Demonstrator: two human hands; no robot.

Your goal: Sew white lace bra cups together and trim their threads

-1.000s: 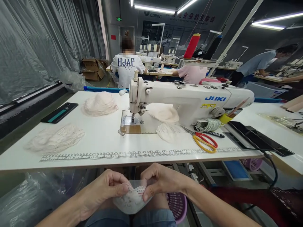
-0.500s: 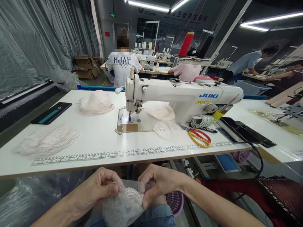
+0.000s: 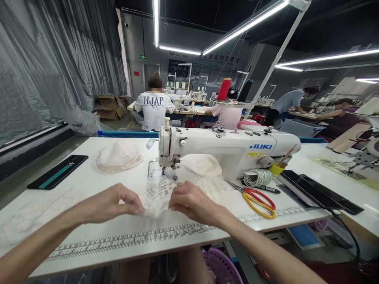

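A sheer white lace piece [image 3: 160, 191] is stretched between my two hands, just in front of the sewing machine's needle area. My left hand [image 3: 126, 203] pinches its left edge, and my right hand [image 3: 188, 201] grips the right edge with curled fingers. The far end of the lace lies by the presser foot [image 3: 164, 171] of the white sewing machine [image 3: 213, 144]; whether it is under the foot I cannot tell. Pale fabric cups [image 3: 204, 165] rest under the machine arm, and another lace piece [image 3: 213, 184] lies right of my right hand.
Stacks of pale cups [image 3: 120, 156] and lace pieces [image 3: 38, 213] lie on the left, near a black-and-green case [image 3: 57, 171]. Scissors [image 3: 259, 202], a cord coil [image 3: 255, 178] and a marker [image 3: 268, 189] lie right. A printed ruler [image 3: 130, 238] runs along the front edge. Co-workers [image 3: 154, 104] sit beyond.
Both hands have risen from above the lap to the tabletop, carrying the lace piece to the needle area. The camera view has tilted upward.
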